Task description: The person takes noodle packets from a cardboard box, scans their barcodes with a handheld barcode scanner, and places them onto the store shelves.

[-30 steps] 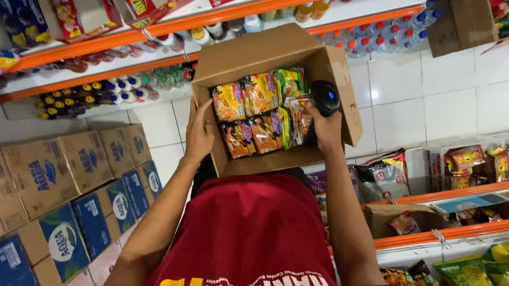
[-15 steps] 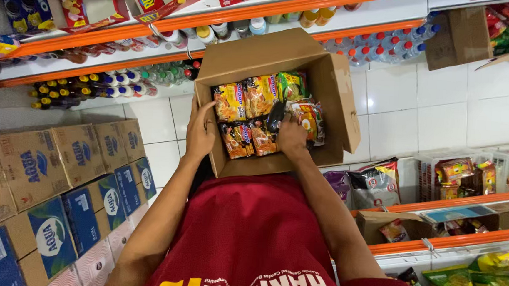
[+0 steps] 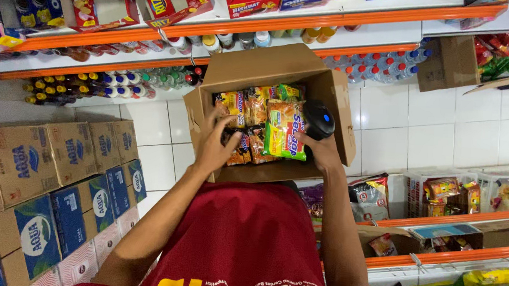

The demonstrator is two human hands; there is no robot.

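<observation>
Inside the open brown cardboard box, the right hand pinches a green-and-yellow noodle packet, while the left hand spreads over stacked packets.

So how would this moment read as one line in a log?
left hand: in cardboard box, on snack packets | right hand: holds green packet, by black scanner

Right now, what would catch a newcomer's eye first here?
An open cardboard box full of bright snack packets sits mid-frame, in front of a person in a red shirt. The right hand lifts a green and yellow packet out and also grips a black scanner; the left hand reaches in. Stacked cartons stand at left.
</observation>
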